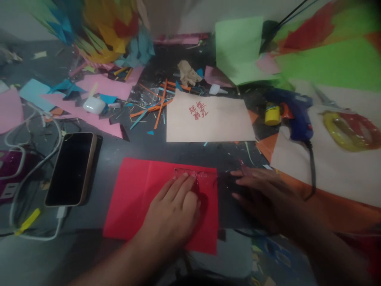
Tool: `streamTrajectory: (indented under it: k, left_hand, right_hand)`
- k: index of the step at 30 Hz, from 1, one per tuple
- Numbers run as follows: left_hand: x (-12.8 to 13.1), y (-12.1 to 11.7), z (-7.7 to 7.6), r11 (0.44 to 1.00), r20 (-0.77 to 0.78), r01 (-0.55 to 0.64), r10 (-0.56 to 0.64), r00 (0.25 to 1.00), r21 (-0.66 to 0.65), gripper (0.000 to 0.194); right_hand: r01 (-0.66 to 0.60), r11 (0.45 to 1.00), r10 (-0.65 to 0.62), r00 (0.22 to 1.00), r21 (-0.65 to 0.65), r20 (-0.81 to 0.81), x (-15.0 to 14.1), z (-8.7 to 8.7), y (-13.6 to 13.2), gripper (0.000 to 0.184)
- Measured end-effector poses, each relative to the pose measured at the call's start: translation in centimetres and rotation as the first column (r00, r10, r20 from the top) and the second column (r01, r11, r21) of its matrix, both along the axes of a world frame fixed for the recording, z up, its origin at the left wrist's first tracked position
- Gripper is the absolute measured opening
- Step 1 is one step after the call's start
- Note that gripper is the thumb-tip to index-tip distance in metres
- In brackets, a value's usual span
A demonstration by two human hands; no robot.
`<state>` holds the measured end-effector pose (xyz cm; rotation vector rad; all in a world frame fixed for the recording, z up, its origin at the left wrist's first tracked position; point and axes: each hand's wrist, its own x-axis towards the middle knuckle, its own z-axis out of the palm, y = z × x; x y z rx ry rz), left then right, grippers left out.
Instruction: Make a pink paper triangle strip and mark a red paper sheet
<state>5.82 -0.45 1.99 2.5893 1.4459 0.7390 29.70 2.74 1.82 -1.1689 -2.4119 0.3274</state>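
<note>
A folded sheet of red paper (127, 198) lies near the table's front edge, with a crease left of its middle. Across its upper right part runs a clear ruler (205, 174), reaching past the paper's right edge. My left hand (175, 206) presses on the ruler with its fingers stretched out. At the ruler's right end is my right hand (264, 190), blurred and in shadow. Its fingers curve around a slim reddish thing (242, 165) that pokes up beside them; its kind is unclear.
Beige paper (217, 127) with red writing lies beyond the red sheet. A blue glue gun (300, 115), a yellow glue stick (272, 114) and scissors (351, 131) are on the right. A phone (71, 171) with a white cable stands left, among paper scraps.
</note>
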Motion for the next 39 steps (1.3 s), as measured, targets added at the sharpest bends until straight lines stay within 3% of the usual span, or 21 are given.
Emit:
streamTrajectory:
  k: [20,25,29,33,36,39]
  left_hand:
    - [-0.1,-0.1,-0.2,1.0,-0.017,0.013,-0.013,1.0,-0.008,0.009]
    - [0.0,-0.1,-0.3,1.0,-0.005,0.01,-0.01,1.0,-0.02,0.009]
    - [0.0,0.0,-0.2,1.0,0.001,0.018,-0.018,1.0,-0.004,0.009]
    - [-0.2,0.1,-0.2,0.999,-0.009,0.039,-0.039,0.999,0.005,0.009]
    - [-0.2,0.1,-0.2,0.999,-0.005,0.038,-0.038,0.999,0.017,0.008]
    - [-0.2,0.2,-0.1,0.998,0.01,0.03,-0.031,0.999,0.047,0.01]
  right_hand:
    - [-0.005,1.0,0.004,1.0,0.021,0.024,-0.2,0.4,0.1,0.025]
    - [0.007,1.0,-0.007,1.0,-0.013,0.019,-0.3,0.5,0.0,0.022]
    - [-0.005,0.996,0.002,0.999,-0.094,-0.037,-0.3,1.2,0.1,0.03]
    - [0.027,0.985,-0.071,0.965,-0.172,-0.254,-2.1,3.0,1.0,0.036]
    - [-0.095,0.973,0.018,0.939,-0.208,-0.342,-4.9,4.3,2.5,0.028]
    - [-0.177,0.939,0.07,0.938,-0.295,-0.34,-7.7,4.2,4.1,0.02]
